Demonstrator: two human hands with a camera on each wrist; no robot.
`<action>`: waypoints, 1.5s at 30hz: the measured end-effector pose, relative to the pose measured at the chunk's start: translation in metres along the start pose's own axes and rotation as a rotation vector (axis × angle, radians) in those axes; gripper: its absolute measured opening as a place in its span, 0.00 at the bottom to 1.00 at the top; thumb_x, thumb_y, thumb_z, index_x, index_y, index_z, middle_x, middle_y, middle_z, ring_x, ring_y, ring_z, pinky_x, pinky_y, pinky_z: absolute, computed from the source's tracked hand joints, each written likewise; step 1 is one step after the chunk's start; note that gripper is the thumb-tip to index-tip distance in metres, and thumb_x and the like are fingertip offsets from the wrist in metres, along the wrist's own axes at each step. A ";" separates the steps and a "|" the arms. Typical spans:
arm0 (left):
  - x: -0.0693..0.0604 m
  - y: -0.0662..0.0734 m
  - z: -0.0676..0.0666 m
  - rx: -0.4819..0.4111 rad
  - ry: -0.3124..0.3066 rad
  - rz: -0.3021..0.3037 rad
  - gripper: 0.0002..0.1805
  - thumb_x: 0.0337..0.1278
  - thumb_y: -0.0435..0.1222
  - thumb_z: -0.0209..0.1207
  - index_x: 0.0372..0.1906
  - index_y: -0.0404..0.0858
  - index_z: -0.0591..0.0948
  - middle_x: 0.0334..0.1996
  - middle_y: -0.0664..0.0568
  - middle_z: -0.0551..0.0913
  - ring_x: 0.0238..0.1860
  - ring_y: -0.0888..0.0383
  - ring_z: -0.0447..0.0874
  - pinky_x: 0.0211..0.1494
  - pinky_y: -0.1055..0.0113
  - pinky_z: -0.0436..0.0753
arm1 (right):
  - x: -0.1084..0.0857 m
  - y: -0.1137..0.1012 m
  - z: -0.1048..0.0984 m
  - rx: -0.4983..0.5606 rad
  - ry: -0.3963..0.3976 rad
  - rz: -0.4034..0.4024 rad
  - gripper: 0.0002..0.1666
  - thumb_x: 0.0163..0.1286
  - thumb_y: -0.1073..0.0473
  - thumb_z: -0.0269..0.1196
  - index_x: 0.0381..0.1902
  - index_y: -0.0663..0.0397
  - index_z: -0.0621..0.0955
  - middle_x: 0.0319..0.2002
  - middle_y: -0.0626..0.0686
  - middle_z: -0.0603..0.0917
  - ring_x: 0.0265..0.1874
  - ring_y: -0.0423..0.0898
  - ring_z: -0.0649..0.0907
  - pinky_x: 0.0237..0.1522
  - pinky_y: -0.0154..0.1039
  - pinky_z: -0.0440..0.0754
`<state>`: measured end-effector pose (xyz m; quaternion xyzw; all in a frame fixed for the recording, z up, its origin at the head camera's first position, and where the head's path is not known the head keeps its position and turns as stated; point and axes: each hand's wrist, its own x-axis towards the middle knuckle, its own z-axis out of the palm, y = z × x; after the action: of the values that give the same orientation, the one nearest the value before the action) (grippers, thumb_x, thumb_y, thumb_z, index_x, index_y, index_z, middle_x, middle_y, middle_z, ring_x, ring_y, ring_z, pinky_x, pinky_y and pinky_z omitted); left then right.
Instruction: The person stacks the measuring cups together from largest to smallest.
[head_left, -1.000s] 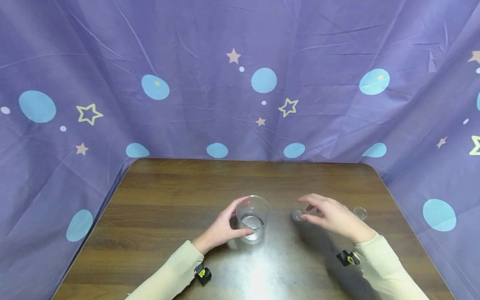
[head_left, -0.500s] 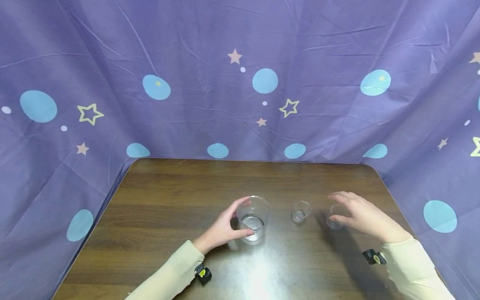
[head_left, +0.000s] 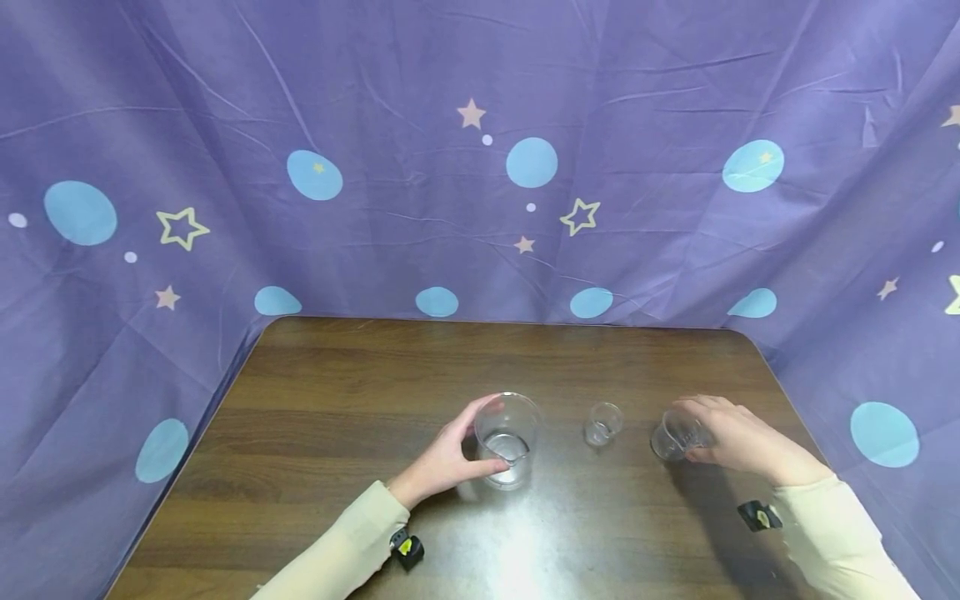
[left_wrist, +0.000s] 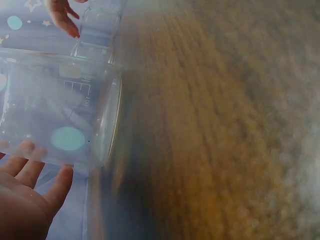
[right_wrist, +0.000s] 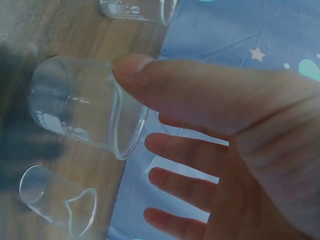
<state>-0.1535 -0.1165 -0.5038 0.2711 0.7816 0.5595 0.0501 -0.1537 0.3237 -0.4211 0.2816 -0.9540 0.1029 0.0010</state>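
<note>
My left hand (head_left: 444, 458) curls round a large clear beaker (head_left: 512, 477) standing on the table, thumb in front; the left wrist view shows my fingertips (left_wrist: 62, 172) against its wall (left_wrist: 60, 110). To the right, my right hand (head_left: 742, 442) grips a medium beaker (head_left: 669, 437), which looks slightly tilted. In the right wrist view my thumb (right_wrist: 132, 65) lies at that beaker's rim (right_wrist: 117, 130); the other fingertips are beyond it. Between the hands stands a small beaker (head_left: 602, 425).
Another small, spouted beaker (right_wrist: 57, 200) stands beside the medium one, hidden behind my right hand in the head view. A glass (right_wrist: 140, 9) is cut off at the top of the right wrist view. A purple patterned curtain (head_left: 390, 250) borders the wooden table (head_left: 360, 375).
My right hand has moved right from the small beaker to the medium one and closed on it, and that beaker's rim now leans rightward. My left hand has stayed on the large beaker.
</note>
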 end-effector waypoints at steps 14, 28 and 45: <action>0.000 -0.002 0.000 0.001 0.000 0.009 0.50 0.52 0.39 0.78 0.79 0.47 0.65 0.73 0.49 0.74 0.72 0.53 0.71 0.73 0.53 0.75 | 0.002 0.010 0.011 -0.008 -0.026 0.003 0.43 0.43 0.61 0.83 0.57 0.70 0.80 0.49 0.67 0.85 0.50 0.70 0.83 0.47 0.69 0.84; 0.001 0.003 0.002 0.013 0.005 -0.027 0.52 0.51 0.32 0.77 0.80 0.38 0.62 0.73 0.43 0.73 0.73 0.48 0.69 0.74 0.47 0.73 | 0.006 0.016 0.014 0.026 -0.016 -0.018 0.39 0.42 0.64 0.82 0.54 0.70 0.81 0.47 0.65 0.86 0.49 0.68 0.84 0.52 0.66 0.83; -0.002 0.022 -0.002 -0.020 -0.006 -0.039 0.49 0.51 0.30 0.76 0.78 0.35 0.64 0.72 0.41 0.74 0.72 0.46 0.72 0.74 0.46 0.73 | 0.007 0.011 0.003 0.030 -0.076 0.016 0.35 0.47 0.58 0.81 0.50 0.70 0.81 0.45 0.64 0.86 0.48 0.67 0.83 0.53 0.65 0.82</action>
<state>-0.1442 -0.1141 -0.4837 0.2570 0.7810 0.5654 0.0660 -0.1650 0.3284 -0.4260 0.2776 -0.9539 0.1065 -0.0401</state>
